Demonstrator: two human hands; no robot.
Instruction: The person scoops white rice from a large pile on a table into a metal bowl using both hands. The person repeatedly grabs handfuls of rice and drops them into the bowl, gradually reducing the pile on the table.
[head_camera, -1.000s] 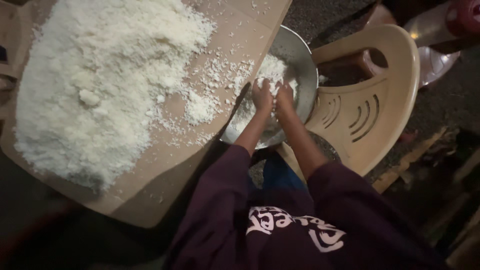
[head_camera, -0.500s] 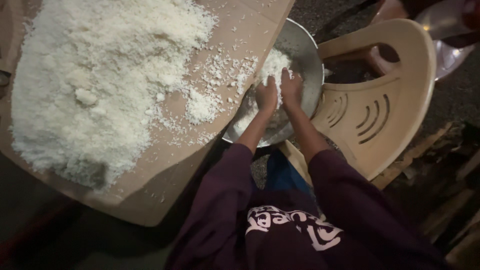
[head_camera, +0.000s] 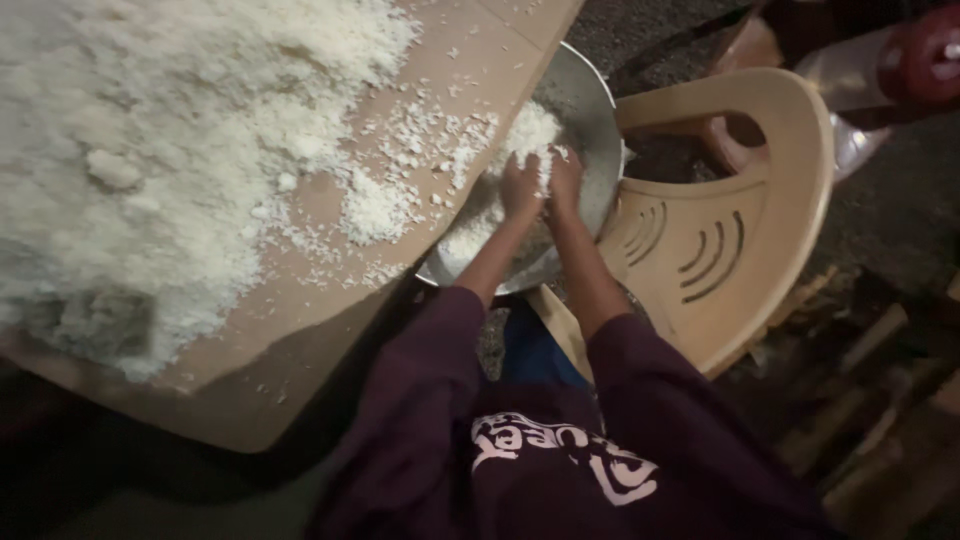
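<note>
A round metal bowl (head_camera: 592, 95) stands on a beige plastic chair (head_camera: 745, 250) and holds loose white crumbly grains (head_camera: 528, 130). Both my hands are down in the bowl, pressed side by side. My left hand (head_camera: 520, 187) and my right hand (head_camera: 566, 180) close together around a clump of the white grains, which sticks to the fingers. My maroon sleeves reach down from the hands to my chest. The bowl's left edge is tucked under the board.
A tan board (head_camera: 330, 340) fills the left, with a large heap of the same white grains (head_camera: 150, 150) and scattered bits near the bowl. Pieces of wood (head_camera: 860, 400) lie on the dark ground at the lower right. A reddish object (head_camera: 935, 55) sits at the top right.
My hands have stayed together in the bowl, shifting only slightly upward while they work the white clump. The view has moved a little.
</note>
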